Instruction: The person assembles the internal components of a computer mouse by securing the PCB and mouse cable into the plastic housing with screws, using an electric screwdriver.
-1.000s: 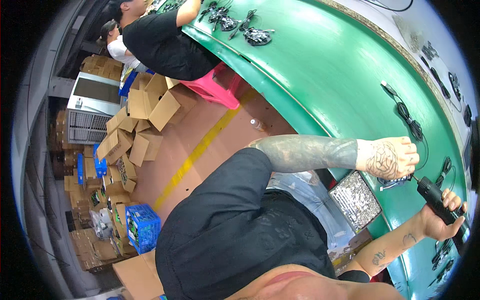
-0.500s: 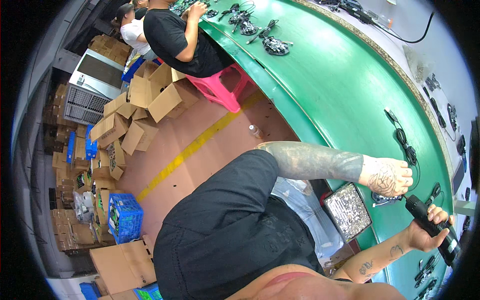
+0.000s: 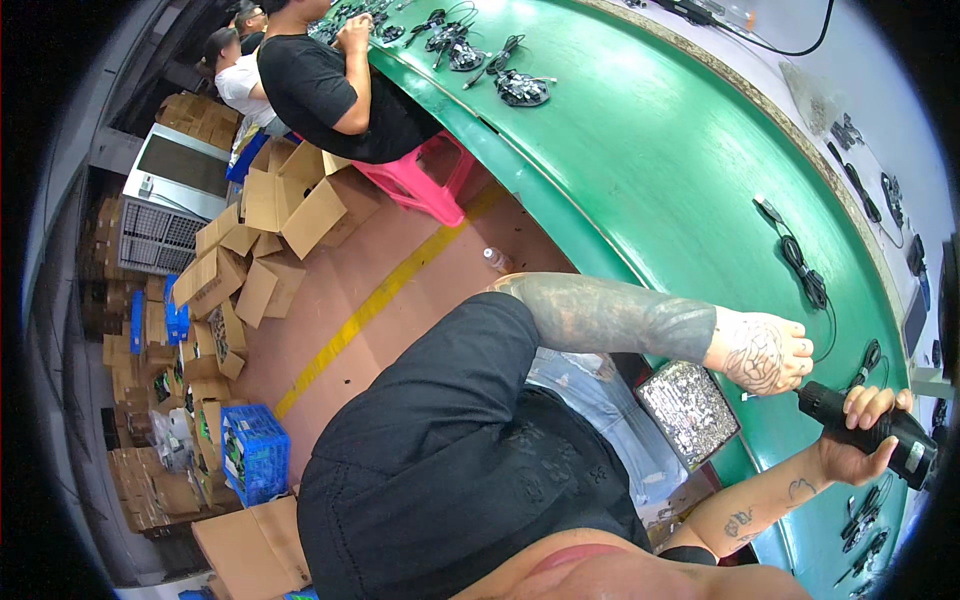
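My left hand (image 3: pixel 765 352), its arm covered in tattoos, is curled palm-down over the green workbench (image 3: pixel 640 190). Its fingertips are bent around something hidden beneath it. A coiled black cable (image 3: pixel 803 270) with a plug lies just beyond, its thin end running toward these fingers. In my right hand (image 3: pixel 868 435) is a black electric screwdriver (image 3: pixel 835 412), tilted, its nose close beside the left fingertips. The bit does not show clearly. By my lap, below the left wrist, sits a tray (image 3: pixel 655 425) full of small shiny metal pieces.
Several cabled shiny devices (image 3: pixel 522 88) lie farther along the bench, near a person in black (image 3: pixel 310 85) on a pink stool (image 3: pixel 425 185). More cables (image 3: pixel 865 515) lie past my right arm. Cardboard boxes (image 3: pixel 300 210) and a blue crate (image 3: pixel 255 455) stand on the left.
The screwdriver has tilted flatter, its rear end swinging up and outward, and its bit shows less. The dark device under my left hand is now hidden. The whole view has shifted slightly.
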Demonstrator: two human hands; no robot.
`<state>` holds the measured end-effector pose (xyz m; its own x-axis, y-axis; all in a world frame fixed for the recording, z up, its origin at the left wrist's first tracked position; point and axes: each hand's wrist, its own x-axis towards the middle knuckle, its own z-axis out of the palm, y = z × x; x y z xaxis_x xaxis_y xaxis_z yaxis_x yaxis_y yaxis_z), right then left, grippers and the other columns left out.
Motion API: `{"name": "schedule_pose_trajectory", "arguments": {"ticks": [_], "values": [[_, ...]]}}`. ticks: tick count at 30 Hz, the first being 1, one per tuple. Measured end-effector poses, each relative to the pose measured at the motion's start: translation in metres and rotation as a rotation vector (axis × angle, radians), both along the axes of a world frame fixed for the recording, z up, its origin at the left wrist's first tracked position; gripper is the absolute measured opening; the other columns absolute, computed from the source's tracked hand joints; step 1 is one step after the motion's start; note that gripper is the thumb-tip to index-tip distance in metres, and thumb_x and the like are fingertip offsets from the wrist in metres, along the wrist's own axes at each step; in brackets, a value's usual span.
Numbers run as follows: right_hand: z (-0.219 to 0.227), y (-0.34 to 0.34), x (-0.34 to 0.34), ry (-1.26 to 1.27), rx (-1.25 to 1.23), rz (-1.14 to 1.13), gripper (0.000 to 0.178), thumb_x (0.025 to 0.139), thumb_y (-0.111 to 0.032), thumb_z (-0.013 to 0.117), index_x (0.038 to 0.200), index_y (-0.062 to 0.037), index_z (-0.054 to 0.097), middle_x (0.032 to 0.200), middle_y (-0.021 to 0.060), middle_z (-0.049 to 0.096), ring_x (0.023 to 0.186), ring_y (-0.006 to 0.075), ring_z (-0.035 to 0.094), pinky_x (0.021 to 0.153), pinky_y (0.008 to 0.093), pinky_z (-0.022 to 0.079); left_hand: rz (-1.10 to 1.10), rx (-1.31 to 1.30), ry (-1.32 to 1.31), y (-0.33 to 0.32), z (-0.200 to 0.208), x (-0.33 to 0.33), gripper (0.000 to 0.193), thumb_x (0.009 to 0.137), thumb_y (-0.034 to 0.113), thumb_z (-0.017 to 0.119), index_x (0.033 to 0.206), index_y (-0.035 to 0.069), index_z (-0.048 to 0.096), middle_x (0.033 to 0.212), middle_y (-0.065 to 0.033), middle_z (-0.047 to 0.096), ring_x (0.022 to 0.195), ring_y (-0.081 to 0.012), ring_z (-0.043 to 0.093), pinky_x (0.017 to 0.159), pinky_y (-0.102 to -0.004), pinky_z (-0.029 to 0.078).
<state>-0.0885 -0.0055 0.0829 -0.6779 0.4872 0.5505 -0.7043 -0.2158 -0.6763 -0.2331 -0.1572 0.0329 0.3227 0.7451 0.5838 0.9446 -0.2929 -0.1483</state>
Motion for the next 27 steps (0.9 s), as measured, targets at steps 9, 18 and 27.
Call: {"name": "schedule_pose_trajectory", "arguments": {"ticks": [9, 18, 27], "values": [[0.001, 0.003, 0.004, 0.015, -0.004, 0.006, 0.051, 0.087, -0.033, 0.058, 0.118, 0.0030, 0.041, 0.074, 0.0042, 0.044, 0.062, 0.0126, 0.042, 0.062, 0.0274, 0.034, -0.021, -0.014, -0.047, -0.003, 0.005, -0.002, 0.014, 0.079, 0.025, 0.057, 0.073, 0.013, 0.060, 0.078, 0.0007, 0.054, 0.081, -0.0160, 0.054, 0.069, -0.0301, 0.042], [0.000, 0.006, 0.005, 0.022, -0.046, 0.014, 0.051, 0.088, -0.033, 0.058, 0.119, 0.0033, 0.040, 0.075, 0.0039, 0.043, 0.063, 0.0130, 0.042, 0.063, 0.0280, 0.033, -0.013, -0.042, -0.216, -0.008, 0.009, -0.008, 0.019, 0.078, 0.030, 0.061, 0.073, 0.012, 0.060, 0.078, 0.0002, 0.055, 0.080, -0.0170, 0.055, 0.074, -0.0333, 0.040], [-0.003, 0.009, 0.005, 0.043, -0.079, 0.033, 0.056, 0.088, -0.034, 0.057, 0.125, 0.0051, 0.040, 0.076, 0.0039, 0.043, 0.066, 0.0134, 0.042, 0.066, 0.0295, 0.033, -0.001, -0.059, -0.242, -0.006, -0.007, -0.004, 0.014, 0.076, 0.026, 0.060, 0.066, 0.016, 0.057, 0.069, 0.0025, 0.052, 0.073, -0.0166, 0.053, 0.073, -0.0341, 0.038]]}}
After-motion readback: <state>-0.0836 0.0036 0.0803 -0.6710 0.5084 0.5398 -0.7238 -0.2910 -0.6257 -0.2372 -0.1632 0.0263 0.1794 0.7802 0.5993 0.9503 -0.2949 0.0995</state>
